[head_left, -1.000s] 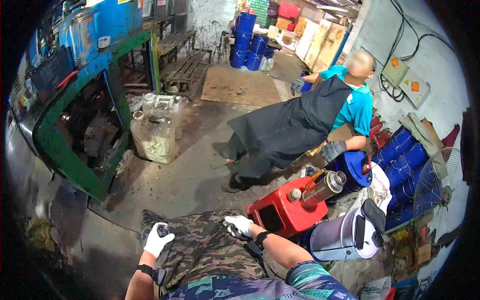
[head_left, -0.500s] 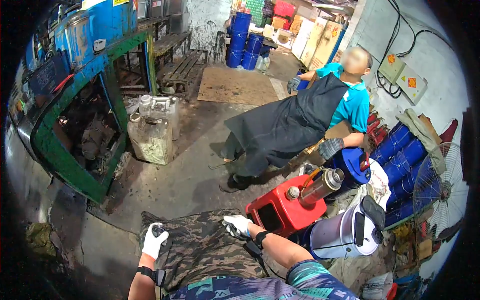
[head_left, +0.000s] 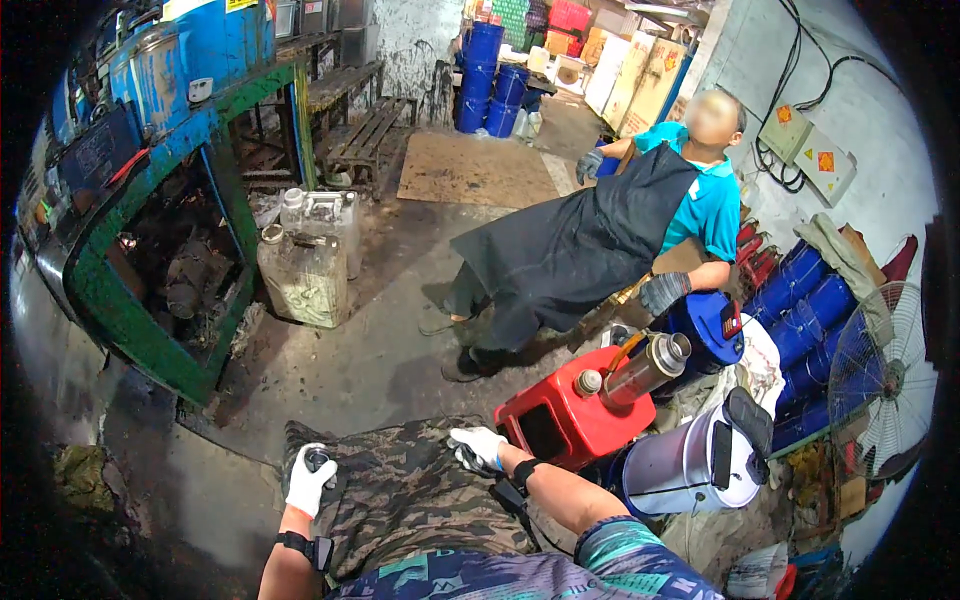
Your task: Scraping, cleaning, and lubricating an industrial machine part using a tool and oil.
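My left hand [head_left: 308, 484], in a white glove, rests at the left side of my camouflage-patterned trousers [head_left: 400, 495]. Its fingers curl about a small dark round object [head_left: 318, 460] with a shiny rim. My right hand [head_left: 480, 449], gloved too, lies on the right thigh with its fingers bent in. Something dark shows under those fingers, too small to name. Just beyond the right hand stands a red jerrycan-shaped container [head_left: 590, 405]. A steel thermos flask [head_left: 648, 368] stands on top of it.
A person in a black apron [head_left: 580, 245] sits facing me, one gloved hand on a blue drum [head_left: 700, 335]. A silver-grey bucket [head_left: 675, 465] and a wire-guard fan [head_left: 885, 380] are at the right. Plastic jugs [head_left: 305, 280] stand beside a green metal frame [head_left: 135, 340].
Both hands keep nearly the same place and grip. The whole view has shifted very slightly; the seated person stays in the same pose.
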